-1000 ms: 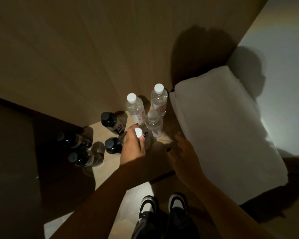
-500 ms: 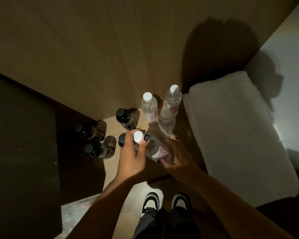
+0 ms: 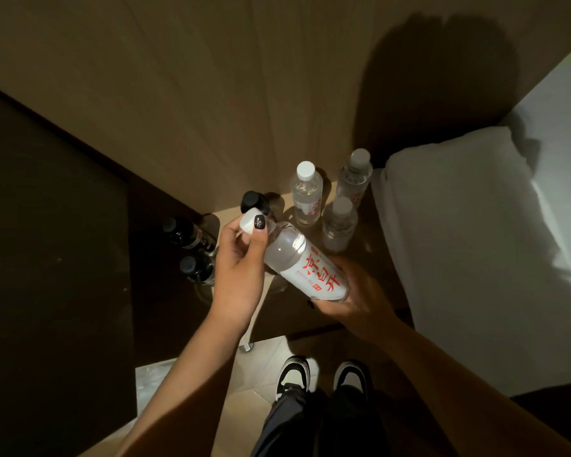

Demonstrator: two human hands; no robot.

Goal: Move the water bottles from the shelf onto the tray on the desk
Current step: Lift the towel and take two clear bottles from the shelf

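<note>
A clear water bottle [image 3: 305,263] with a white cap and red lettering lies tilted between my two hands above the wooden shelf [image 3: 373,258]. My left hand [image 3: 241,272] pinches its cap end, thumb on the cap. My right hand [image 3: 360,298] cups and grips its base from below. Three more clear water bottles stand upright on the shelf behind: one [image 3: 305,192] in the middle, one [image 3: 355,178] at the back right, one [image 3: 338,224] nearer me. No tray is in view.
Dark bottles with black caps [image 3: 254,201] [image 3: 187,234] [image 3: 197,270] stand at the shelf's left, by a dark glossy panel. A folded white towel [image 3: 475,252] fills the shelf's right side. A wooden wall rises behind. My shoes [image 3: 323,377] stand on the tiled floor below.
My left hand lifted the bottle off the shelf and tipped it over; my right hand came in and took hold of its base. The bottle now hangs higher, closer to me.
</note>
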